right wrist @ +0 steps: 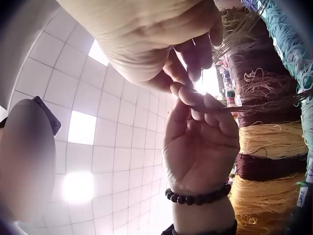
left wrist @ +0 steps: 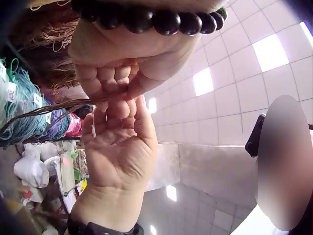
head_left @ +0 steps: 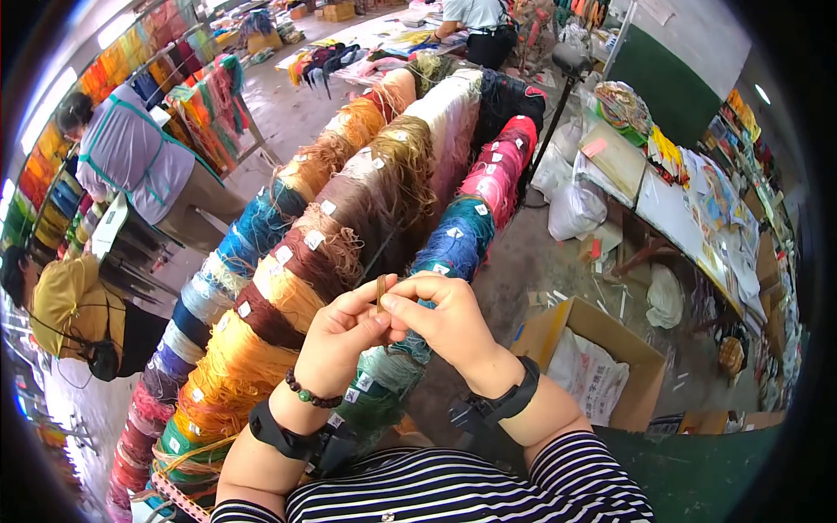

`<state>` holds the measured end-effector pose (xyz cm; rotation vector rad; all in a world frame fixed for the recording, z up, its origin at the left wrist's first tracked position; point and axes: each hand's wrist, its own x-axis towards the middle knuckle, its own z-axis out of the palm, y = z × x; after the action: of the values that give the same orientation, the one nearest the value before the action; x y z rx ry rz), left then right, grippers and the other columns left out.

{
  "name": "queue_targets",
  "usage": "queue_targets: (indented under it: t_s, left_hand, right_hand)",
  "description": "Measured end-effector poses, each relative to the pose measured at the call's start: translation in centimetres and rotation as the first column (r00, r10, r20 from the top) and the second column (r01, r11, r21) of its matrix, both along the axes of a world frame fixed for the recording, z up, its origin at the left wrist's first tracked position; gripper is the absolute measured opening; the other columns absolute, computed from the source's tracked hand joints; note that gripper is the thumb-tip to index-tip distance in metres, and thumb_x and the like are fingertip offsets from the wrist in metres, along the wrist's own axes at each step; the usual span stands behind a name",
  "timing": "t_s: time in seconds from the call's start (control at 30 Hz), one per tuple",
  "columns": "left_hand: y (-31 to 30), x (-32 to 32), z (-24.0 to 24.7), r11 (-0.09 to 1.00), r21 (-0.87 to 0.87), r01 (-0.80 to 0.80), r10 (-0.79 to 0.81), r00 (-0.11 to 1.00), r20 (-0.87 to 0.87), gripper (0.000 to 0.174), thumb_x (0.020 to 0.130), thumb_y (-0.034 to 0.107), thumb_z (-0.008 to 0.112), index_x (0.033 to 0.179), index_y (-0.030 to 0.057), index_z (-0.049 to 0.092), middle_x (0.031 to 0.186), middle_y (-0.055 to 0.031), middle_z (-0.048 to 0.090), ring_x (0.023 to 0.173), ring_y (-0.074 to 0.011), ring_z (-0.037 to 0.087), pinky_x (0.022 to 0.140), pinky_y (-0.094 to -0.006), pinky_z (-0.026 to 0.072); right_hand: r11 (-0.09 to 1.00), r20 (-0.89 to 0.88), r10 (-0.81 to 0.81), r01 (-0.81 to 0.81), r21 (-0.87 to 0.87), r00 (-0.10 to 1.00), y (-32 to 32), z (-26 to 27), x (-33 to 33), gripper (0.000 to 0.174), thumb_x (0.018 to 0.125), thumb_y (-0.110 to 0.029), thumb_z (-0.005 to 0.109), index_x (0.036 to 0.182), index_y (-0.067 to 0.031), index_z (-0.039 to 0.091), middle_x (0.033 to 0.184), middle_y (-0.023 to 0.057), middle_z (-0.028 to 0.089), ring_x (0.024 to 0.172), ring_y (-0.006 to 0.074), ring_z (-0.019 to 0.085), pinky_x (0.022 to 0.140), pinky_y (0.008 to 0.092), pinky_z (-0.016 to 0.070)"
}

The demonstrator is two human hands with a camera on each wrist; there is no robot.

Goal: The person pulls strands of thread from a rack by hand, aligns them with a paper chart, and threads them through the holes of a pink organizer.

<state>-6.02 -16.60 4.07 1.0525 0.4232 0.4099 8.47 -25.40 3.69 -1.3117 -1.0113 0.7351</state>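
Note:
Both hands meet at the fingertips in front of the chest, over the rows of coloured yarn. My left hand pinches a thin bundle of brown thread between thumb and fingers. Beside it my right hand has its thumb and finger on the same bundle. In the left wrist view the strands run off to the left from the fingers, slightly twisted. The right wrist view shows them trailing from the left hand towards the hanging skeins. Part of the bundle is hidden behind the fingers.
Long bars of labelled yarn skeins stand right ahead. An open cardboard box with a white sack is at the right, below a paper-covered table. People work at the left and the far back.

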Motion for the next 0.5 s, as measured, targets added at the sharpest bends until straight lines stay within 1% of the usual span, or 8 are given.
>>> queue_targets:
  t_s: [0.07,0.1,0.17,0.27,0.3,0.37,0.47,0.5]
  left_hand:
    - [0.09,0.12,-0.2,0.999,0.037,0.008,-0.007,1.0,-0.019,0.043,0.093,0.004,0.055,0.135,0.0035,0.048,0.096,-0.0052,0.066,0.084,-0.0118,0.063,0.078,-0.025,0.0499]
    - [0.15,0.19,-0.28,0.999,0.03,0.015,-0.014,1.0,-0.016,0.043,0.093,0.004,0.054,0.135,0.0036,0.048,0.097,-0.0054,0.067,0.085,-0.012,0.063,0.078,-0.0252,0.0499]
    - [0.26,0.3,-0.41,0.999,0.016,0.028,-0.028,1.0,-0.009,0.043,0.093,0.005,0.054,0.135,0.0038,0.048,0.099,-0.0059,0.067,0.086,-0.0125,0.064,0.079,-0.0257,0.05]
    - [0.53,0.54,-0.49,0.995,-0.092,0.03,-0.03,1.0,-0.001,0.041,0.094,0.007,0.052,0.135,0.0039,0.048,0.101,-0.0065,0.067,0.087,-0.0135,0.064,0.081,-0.0264,0.0502]
    - [0.6,0.59,-0.53,0.992,-0.12,0.045,-0.042,0.999,0.025,0.041,0.094,0.007,0.052,0.135,0.004,0.048,0.102,-0.0068,0.067,0.088,-0.0139,0.064,0.081,-0.0267,0.0503]
    - [0.72,0.67,-0.63,0.982,-0.175,0.076,-0.063,0.995,0.078,0.041,0.095,0.008,0.051,0.135,0.004,0.048,0.104,-0.0073,0.067,0.09,-0.0146,0.065,0.082,-0.0273,0.0504]
    - [0.67,0.96,-0.57,0.983,-0.174,0.051,-0.043,0.998,0.05,0.04,0.095,0.01,0.052,0.135,0.0043,0.049,0.1,-0.0058,0.066,0.084,-0.0128,0.064,0.078,-0.0252,0.0508]
    - [0.75,0.95,-0.66,0.986,-0.16,0.036,-0.031,0.999,0.035,0.039,0.095,0.011,0.052,0.134,0.0042,0.05,0.096,-0.0046,0.065,0.079,-0.0114,0.062,0.074,-0.0238,0.0497]
  right_hand:
    - [0.998,-0.144,0.036,-0.042,-0.038,0.989,0.13,-0.24,0.12,0.013,0.086,-0.01,0.064,0.085,0.0023,0.068,0.074,0.0057,0.063,0.066,0.0097,0.06,0.061,0.0237,0.0463]
    - [0.996,-0.216,0.052,-0.065,-0.056,0.975,0.18,-0.36,0.14,0.013,0.086,-0.009,0.064,0.084,0.0023,0.068,0.072,0.0049,0.062,0.065,0.0087,0.06,0.059,0.0229,0.0456]
    - [0.998,-0.262,0.043,-0.055,-0.041,0.964,0.22,-0.28,0.08,0.012,0.087,-0.009,0.063,0.082,0.0023,0.067,0.072,0.0041,0.061,0.064,0.0084,0.059,0.058,0.0225,0.0452]
    - [0.998,-0.347,0.054,-0.064,-0.015,0.936,0.31,-0.41,0.08,0.012,0.088,-0.008,0.062,0.082,0.0022,0.065,0.07,0.0031,0.06,0.062,0.008,0.057,0.057,0.0222,0.0447]
    - [0.998,-0.378,0.063,-0.07,-0.005,0.924,0.32,-0.46,0.07,0.012,0.088,-0.007,0.061,0.082,0.0022,0.064,0.07,0.0028,0.06,0.062,0.0079,0.057,0.057,0.0222,0.0446]
    - [0.999,-0.374,0.042,-0.05,-0.012,0.926,0.31,-0.54,-0.01,0.012,0.089,-0.007,0.06,0.082,0.0018,0.063,0.07,0.0023,0.059,0.061,0.0074,0.055,0.057,0.0223,0.0445]
    - [0.998,-0.383,0.045,-0.059,-0.026,0.923,0.27,-0.44,0.09,0.014,0.09,-0.009,0.06,0.082,0.0023,0.064,0.071,0.0031,0.06,0.063,0.0079,0.056,0.058,0.0227,0.0453]
    - [0.997,-0.388,0.052,-0.069,-0.031,0.92,0.29,-0.38,0.22,0.015,0.09,-0.009,0.06,0.082,0.0026,0.064,0.072,0.0036,0.061,0.064,0.0083,0.057,0.059,0.0228,0.0458]
